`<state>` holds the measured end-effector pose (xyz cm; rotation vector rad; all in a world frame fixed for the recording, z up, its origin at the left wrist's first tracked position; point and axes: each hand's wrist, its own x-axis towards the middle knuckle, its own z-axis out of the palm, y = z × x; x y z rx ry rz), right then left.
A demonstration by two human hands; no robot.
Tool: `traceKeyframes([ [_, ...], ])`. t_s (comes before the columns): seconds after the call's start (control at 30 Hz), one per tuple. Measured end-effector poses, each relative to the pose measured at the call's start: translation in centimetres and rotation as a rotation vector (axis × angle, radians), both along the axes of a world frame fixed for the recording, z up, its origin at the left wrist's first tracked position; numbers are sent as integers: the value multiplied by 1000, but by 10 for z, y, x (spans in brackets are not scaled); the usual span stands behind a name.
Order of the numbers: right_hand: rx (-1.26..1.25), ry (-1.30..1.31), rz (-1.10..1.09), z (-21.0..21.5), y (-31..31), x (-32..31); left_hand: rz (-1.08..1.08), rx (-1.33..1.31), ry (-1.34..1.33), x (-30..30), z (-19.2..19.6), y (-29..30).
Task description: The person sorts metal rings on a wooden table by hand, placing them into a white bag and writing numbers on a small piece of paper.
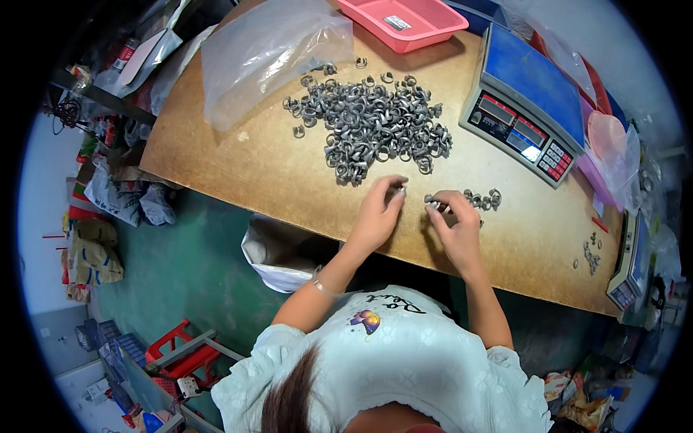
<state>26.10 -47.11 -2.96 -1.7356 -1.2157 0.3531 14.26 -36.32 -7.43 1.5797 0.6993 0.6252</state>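
Note:
A heap of small grey metal rings (382, 123) is spread over the wooden table in front of me. My left hand (377, 214) is just below the heap's near edge, its thumb and fingertips drawn together; whatever lies between them is too small to make out. To its right, my right hand (460, 229) pinches a small metal ring (431, 200) between thumb and fingers, just above the tabletop. Beside the right hand's knuckles lies a small separate group of rings (494, 198), partly hidden by that hand.
A clear plastic bag (267, 54) and a pink basket (404, 27) lie at the table's far side. A blue-topped digital scale (530, 86) stands at the right. Several loose small rings (592, 258) rest near a second scale (629, 270). Below the table's edge is a white sack (271, 263).

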Motion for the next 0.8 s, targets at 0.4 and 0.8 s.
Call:
traceKeyframes([
  [0.4, -17, -486, -124, -24, 55, 28, 179, -640, 19, -126, -14, -44],
  [0.8, -135, -97, 97, -11, 19, 3, -299, -714, 2, -114, 20, -33],
])
